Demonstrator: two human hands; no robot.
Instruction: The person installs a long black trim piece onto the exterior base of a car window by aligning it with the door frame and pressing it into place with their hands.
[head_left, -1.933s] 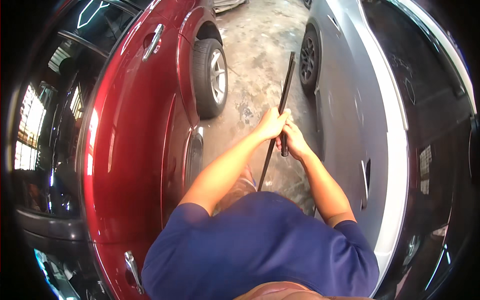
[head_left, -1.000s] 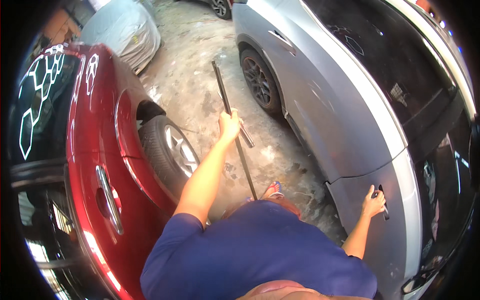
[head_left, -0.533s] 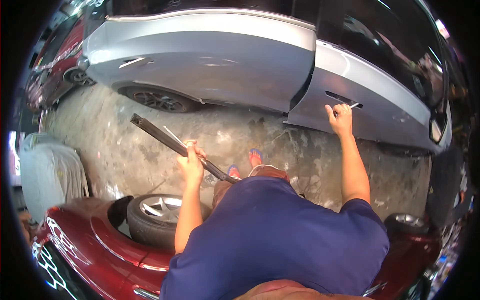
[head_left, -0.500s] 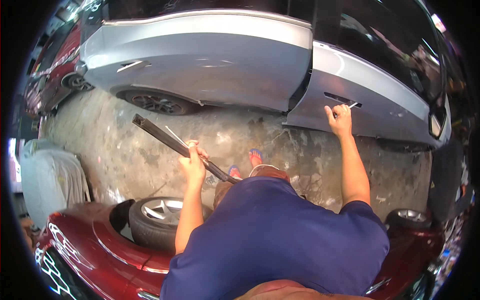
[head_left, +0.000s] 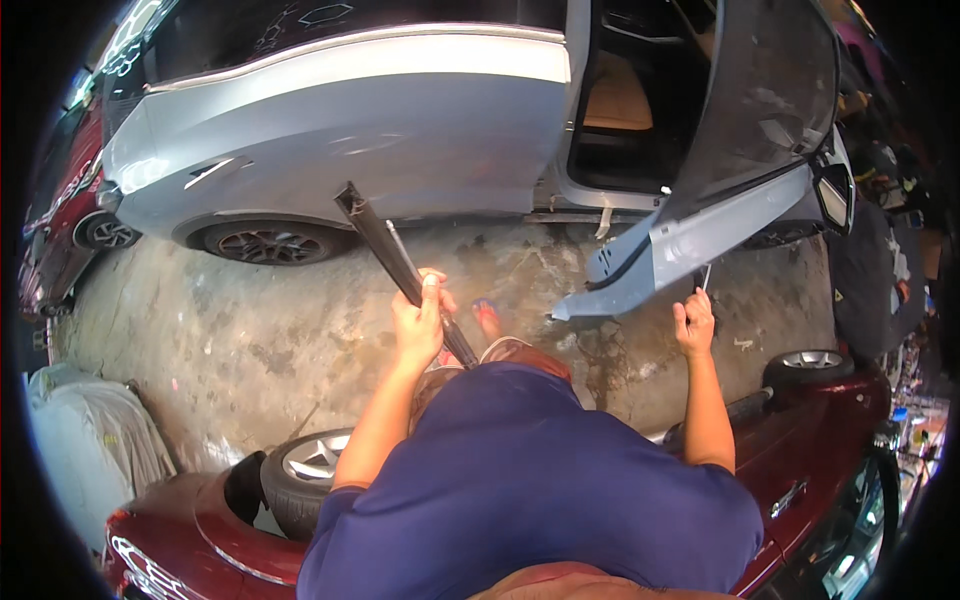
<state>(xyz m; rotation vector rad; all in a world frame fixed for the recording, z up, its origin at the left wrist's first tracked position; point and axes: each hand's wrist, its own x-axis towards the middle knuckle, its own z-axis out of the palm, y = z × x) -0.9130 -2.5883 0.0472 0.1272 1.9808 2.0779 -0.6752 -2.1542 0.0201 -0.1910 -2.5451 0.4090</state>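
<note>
Concrete floor [head_left: 300,340], stained and patchy, seen in a garage-like space packed with vehicles. Grey car [head_left: 380,130] parked across the top, its rear wheel [head_left: 275,243] shown at left; red car [head_left: 200,510] stretched along the bottom, with one wheel [head_left: 305,465] jutting from its arch. Another red car [head_left: 62,190] seen at far left, above a vehicle under a pale cover [head_left: 95,420]. Dark cloth-like covering [head_left: 870,280] and clutter noted at right, too small to tell apart.

Compared with half a second ago: front door [head_left: 740,205] of the grey car, then only slightly ajar, is now swung wide. Long dark strip [head_left: 378,240] is held more steeply, its far end now in front of the rear door panel.

Strip is gripped in the left hand [head_left: 422,315], fingers wrapped around it, thumb up; a thin pale rod [head_left: 398,250] is seen alongside. Lower end of the strip is brought down near the shorts [head_left: 525,355]. Door handle [head_left: 706,277] is grasped by the right hand [head_left: 695,322], fingers curled; exact contact is partly hidden.

Cabin [head_left: 640,160] is exposed, dark inside; a tan seat [head_left: 617,95] is contained in it.
</note>
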